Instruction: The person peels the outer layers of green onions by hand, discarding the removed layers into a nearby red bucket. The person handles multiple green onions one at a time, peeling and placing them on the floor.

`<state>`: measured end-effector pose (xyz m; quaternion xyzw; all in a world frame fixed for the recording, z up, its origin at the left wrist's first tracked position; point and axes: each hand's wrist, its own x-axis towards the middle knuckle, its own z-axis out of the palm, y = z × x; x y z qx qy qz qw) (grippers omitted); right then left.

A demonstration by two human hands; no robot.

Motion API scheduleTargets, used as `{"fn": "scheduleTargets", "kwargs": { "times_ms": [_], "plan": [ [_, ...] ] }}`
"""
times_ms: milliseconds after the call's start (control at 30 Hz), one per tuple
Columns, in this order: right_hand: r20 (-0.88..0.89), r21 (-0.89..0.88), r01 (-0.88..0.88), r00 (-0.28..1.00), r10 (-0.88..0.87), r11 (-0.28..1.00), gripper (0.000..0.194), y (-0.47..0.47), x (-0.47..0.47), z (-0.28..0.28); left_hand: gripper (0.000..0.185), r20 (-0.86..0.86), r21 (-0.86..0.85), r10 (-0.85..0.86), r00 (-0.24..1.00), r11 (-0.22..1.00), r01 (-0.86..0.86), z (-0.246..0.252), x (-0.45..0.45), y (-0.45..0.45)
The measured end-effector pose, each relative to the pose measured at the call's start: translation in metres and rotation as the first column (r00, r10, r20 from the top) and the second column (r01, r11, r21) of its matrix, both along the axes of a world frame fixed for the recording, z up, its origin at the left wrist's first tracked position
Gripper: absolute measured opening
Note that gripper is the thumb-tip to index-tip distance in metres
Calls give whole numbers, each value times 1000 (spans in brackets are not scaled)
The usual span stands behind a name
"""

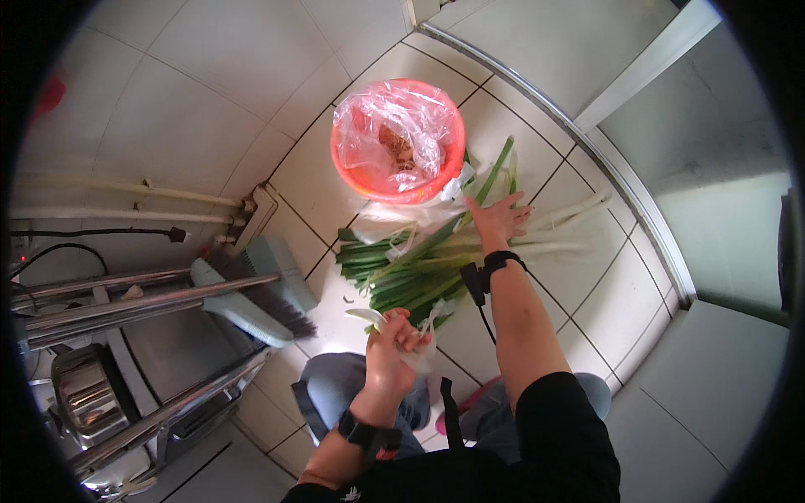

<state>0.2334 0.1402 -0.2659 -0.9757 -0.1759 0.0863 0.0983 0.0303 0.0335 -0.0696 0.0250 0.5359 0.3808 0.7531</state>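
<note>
Several long green onions (418, 267) lie in a pile on the tiled floor, green leaves to the left and white stalks (553, 247) to the right. Over the stalks, my right hand (502, 217) has its fingers spread and holds nothing. A single green leaf (494, 171) runs up past its thumb; whether they touch is unclear. Nearer my knees, my left hand (395, 346) is closed around pale, thin onion peelings (366, 314), which stick out on both sides of the fingers. Each wrist wears a black band.
Beyond the pile stands a red bucket (454, 165) lined with a clear plastic bag (365, 104), brownish scraps inside. At left are a brush (242, 314), a dustpan (277, 264) and a metal rack (170, 295). A metal door track (541, 88) curves along the right.
</note>
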Motion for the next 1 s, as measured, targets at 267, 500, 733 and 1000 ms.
{"fn": "scheduleTargets", "kwargs": {
  "times_ms": [267,500,733,1000],
  "plan": [
    [-408,241,-178,873,267,954,61,-29,56,-48,15,-125,25,-150,981,988,154,-20,-8,7],
    [-508,641,-110,681,527,760,27,-107,29,81,51,-1,-2,-530,848,848,530,-69,58,23],
    [-345,667,-685,63,936,292,24,-148,-33,129,30,-293,63,-120,949,987,144,-87,51,25],
    [-13,171,-761,634,773,626,24,13,74,-13,25,-222,-153,-66,973,988,32,-79,-9,-7]
  ]
}}
